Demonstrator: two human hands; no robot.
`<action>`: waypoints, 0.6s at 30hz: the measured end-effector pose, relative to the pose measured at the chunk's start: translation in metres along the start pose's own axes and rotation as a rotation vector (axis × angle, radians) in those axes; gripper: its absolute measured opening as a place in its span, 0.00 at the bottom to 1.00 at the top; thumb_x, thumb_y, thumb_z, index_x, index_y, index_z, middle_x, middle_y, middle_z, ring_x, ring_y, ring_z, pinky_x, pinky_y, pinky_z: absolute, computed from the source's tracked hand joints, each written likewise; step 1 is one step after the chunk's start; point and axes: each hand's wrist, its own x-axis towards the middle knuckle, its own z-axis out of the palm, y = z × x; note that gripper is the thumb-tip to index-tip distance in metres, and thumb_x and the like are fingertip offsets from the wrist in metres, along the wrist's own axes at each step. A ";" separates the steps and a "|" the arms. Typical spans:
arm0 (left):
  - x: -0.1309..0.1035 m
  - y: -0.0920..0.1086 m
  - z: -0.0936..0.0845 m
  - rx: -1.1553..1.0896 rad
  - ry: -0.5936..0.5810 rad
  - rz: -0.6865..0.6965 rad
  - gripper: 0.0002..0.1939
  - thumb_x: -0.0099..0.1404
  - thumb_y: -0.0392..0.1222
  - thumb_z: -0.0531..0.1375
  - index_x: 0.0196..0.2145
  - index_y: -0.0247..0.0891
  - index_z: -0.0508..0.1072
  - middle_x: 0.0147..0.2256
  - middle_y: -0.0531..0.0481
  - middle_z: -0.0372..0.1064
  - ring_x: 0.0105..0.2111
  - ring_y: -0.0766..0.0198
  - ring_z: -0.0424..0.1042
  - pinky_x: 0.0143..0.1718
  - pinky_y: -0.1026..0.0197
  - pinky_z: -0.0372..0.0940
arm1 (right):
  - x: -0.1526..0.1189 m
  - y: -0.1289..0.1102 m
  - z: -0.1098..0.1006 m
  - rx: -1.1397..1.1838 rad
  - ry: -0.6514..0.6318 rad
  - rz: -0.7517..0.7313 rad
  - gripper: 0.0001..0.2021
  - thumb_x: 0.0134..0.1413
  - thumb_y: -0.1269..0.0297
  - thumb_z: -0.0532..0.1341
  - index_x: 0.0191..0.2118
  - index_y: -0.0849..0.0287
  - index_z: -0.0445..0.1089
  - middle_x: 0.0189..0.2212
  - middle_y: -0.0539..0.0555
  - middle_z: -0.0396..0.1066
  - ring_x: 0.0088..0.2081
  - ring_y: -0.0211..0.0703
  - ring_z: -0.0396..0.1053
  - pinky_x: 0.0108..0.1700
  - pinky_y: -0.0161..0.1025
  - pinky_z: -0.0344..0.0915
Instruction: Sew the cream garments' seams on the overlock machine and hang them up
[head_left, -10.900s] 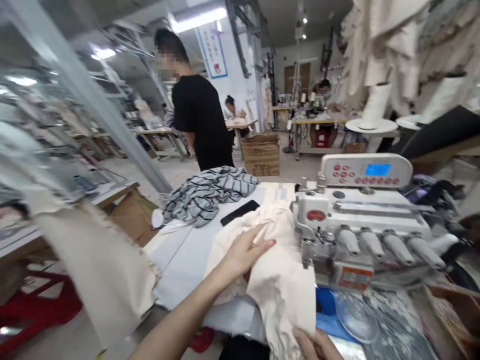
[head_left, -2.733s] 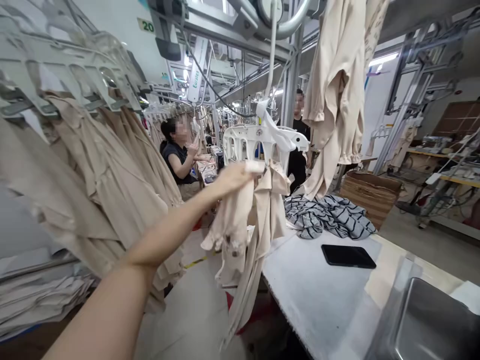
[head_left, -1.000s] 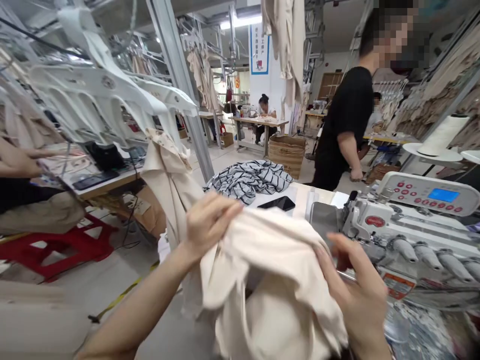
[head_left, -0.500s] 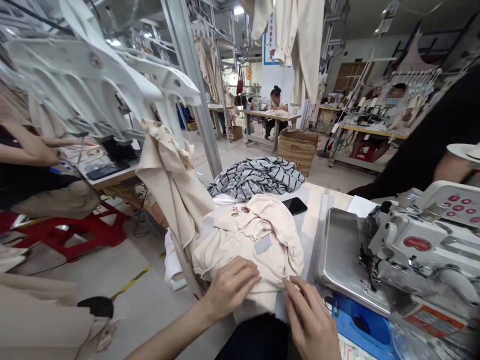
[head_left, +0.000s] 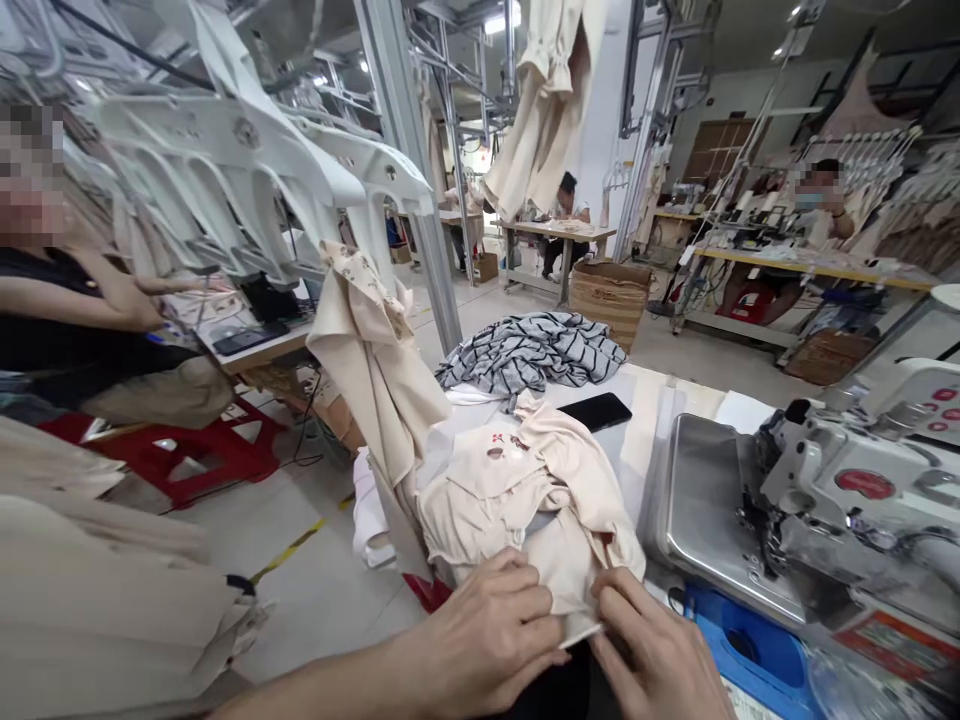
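Note:
A cream garment (head_left: 480, 490) with small red and dark embroidery lies bunched on the table in front of me. My left hand (head_left: 495, 630) is closed on its near edge, fingers curled. Close to its right, my right hand (head_left: 652, 640) pinches the same edge between thumb and fingers. A short stretch of the cloth spans the two hands, its lower edge folded. Beyond the garment lie a black phone (head_left: 598, 411) and a heap of striped grey fabric (head_left: 532, 350).
On the right stands a sewing machine (head_left: 847, 480) with a metal plate (head_left: 701, 500) and a blue tray (head_left: 750, 640). White hangers (head_left: 225, 150) and a hanging cream cloth (head_left: 375, 370) are at left. Other people sit at tables around.
Both hands have come nearer and closed on the garment's near edge, and its folds have shifted. The view has turned a little left. A dark sleeve at the right has gone.

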 end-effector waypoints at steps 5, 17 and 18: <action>-0.013 0.012 -0.003 -0.051 -0.109 0.053 0.16 0.75 0.43 0.55 0.28 0.37 0.68 0.24 0.53 0.67 0.24 0.67 0.64 0.26 0.63 0.59 | -0.002 0.001 -0.007 -0.127 -0.182 -0.039 0.11 0.55 0.78 0.53 0.29 0.53 0.64 0.27 0.48 0.71 0.23 0.41 0.74 0.22 0.36 0.65; -0.040 0.022 -0.040 -0.035 -0.618 -0.052 0.08 0.72 0.40 0.58 0.48 0.41 0.69 0.32 0.53 0.76 0.29 0.64 0.75 0.28 0.66 0.63 | -0.010 0.007 -0.046 -0.080 -0.147 -0.018 0.13 0.71 0.65 0.50 0.32 0.54 0.63 0.35 0.53 0.70 0.34 0.43 0.75 0.30 0.35 0.69; -0.044 0.023 -0.033 -0.027 -0.663 -0.088 0.09 0.71 0.42 0.59 0.49 0.41 0.69 0.33 0.52 0.76 0.29 0.63 0.76 0.28 0.66 0.64 | -0.011 0.007 -0.046 -0.083 -0.141 -0.020 0.13 0.69 0.69 0.49 0.31 0.54 0.63 0.35 0.53 0.69 0.33 0.43 0.74 0.29 0.35 0.68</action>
